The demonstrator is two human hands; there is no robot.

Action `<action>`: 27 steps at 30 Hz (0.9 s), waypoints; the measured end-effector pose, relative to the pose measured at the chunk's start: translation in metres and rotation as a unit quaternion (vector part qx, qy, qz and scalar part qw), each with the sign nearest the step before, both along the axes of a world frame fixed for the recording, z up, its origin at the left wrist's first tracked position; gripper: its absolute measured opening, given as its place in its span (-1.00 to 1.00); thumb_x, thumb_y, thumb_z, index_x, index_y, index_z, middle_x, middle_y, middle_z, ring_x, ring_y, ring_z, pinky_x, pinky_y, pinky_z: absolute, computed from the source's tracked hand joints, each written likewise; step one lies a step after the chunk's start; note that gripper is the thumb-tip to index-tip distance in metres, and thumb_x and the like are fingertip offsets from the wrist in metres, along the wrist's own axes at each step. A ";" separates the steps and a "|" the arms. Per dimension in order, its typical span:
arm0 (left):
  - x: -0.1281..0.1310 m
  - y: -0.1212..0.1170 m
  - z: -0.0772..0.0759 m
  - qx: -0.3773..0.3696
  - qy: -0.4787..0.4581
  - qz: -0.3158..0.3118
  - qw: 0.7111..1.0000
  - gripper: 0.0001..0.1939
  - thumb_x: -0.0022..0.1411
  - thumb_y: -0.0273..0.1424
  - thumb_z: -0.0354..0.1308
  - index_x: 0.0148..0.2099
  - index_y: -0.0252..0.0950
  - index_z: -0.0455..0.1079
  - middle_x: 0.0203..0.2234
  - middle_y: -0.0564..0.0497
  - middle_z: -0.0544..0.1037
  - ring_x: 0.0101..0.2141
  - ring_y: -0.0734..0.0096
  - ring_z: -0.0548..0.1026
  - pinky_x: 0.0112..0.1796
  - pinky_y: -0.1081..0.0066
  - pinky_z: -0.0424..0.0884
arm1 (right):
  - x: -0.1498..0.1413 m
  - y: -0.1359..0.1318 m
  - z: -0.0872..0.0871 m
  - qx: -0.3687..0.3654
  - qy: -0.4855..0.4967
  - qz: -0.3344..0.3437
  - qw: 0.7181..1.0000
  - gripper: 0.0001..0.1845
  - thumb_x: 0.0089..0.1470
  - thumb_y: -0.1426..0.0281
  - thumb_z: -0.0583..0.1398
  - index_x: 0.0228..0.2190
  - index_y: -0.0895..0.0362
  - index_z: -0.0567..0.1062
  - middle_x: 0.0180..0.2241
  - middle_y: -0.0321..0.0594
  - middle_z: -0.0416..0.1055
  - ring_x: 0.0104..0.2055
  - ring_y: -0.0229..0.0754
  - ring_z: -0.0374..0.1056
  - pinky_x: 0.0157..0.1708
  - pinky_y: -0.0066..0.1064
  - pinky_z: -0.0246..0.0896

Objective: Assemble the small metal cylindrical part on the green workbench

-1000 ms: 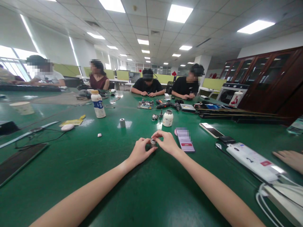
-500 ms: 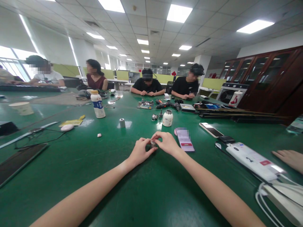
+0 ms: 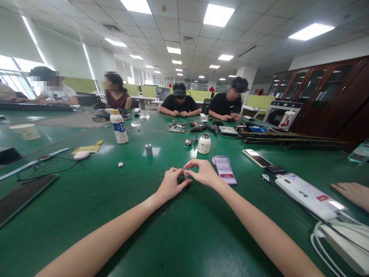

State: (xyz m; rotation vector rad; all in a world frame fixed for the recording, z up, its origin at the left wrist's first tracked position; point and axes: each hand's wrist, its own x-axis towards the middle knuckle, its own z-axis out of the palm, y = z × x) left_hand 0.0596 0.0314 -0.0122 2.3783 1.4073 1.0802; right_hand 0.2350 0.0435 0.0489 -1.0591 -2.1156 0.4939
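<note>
A small grey metal cylinder [image 3: 186, 176] stands upright on the green table between my two hands. Around its side my left hand [image 3: 170, 184] is closed, with the thumb at the near side and fingers at the far left. At its top, the thumb and fingertips of my right hand [image 3: 203, 172] pinch; whether they hold a separate part there is too small to tell. A similar grey cylinder [image 3: 148, 149] stands farther back to the left. Just right of my right hand lies a phone [image 3: 226, 170] with a lit screen.
Behind my hands stand a white jar [image 3: 204, 144] and a blue-labelled bottle [image 3: 119, 127]. A power drill [image 3: 203, 128] and circuit board [image 3: 177, 127] lie farther back. Devices with cables [image 3: 309, 196] and another person's hand [image 3: 351, 193] are at right. Several people sit around the table.
The fingers of my right hand have shifted slightly at the top of the cylinder, with the index finger arched a little higher. My left hand and the cylinder stay in place.
</note>
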 end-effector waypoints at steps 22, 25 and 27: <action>0.003 -0.005 0.005 0.007 0.013 0.030 0.999 -0.67 0.18 -0.12 0.20 -0.11 -0.23 0.45 -0.30 -0.04 0.56 -0.20 0.17 0.45 -0.12 0.16 0.30 | 0.010 0.019 -0.025 0.014 0.009 -0.151 0.988 -0.97 0.03 0.42 0.26 -0.43 0.05 0.53 -0.41 -0.32 0.56 -0.31 -0.17 0.48 -0.25 -0.38 0.31; 0.003 -0.005 0.006 0.002 0.012 0.047 0.999 -0.70 0.19 -0.16 0.19 -0.13 -0.23 0.45 -0.31 -0.03 0.56 -0.20 0.17 0.45 -0.11 0.16 0.30 | 0.018 0.022 -0.034 0.004 -0.064 -0.163 0.985 -0.91 0.02 0.49 0.26 -0.44 0.05 0.54 -0.40 -0.31 0.57 -0.27 -0.15 0.48 -0.22 -0.35 0.31; 0.003 -0.005 0.006 -0.002 0.012 0.049 0.999 -0.72 0.19 -0.17 0.19 -0.14 -0.24 0.45 -0.30 -0.03 0.56 -0.20 0.17 0.45 -0.11 0.16 0.31 | 0.021 0.025 -0.040 -0.017 -0.080 -0.161 0.984 -0.89 0.00 0.52 0.27 -0.43 0.05 0.54 -0.39 -0.31 0.57 -0.28 -0.15 0.49 -0.23 -0.35 0.32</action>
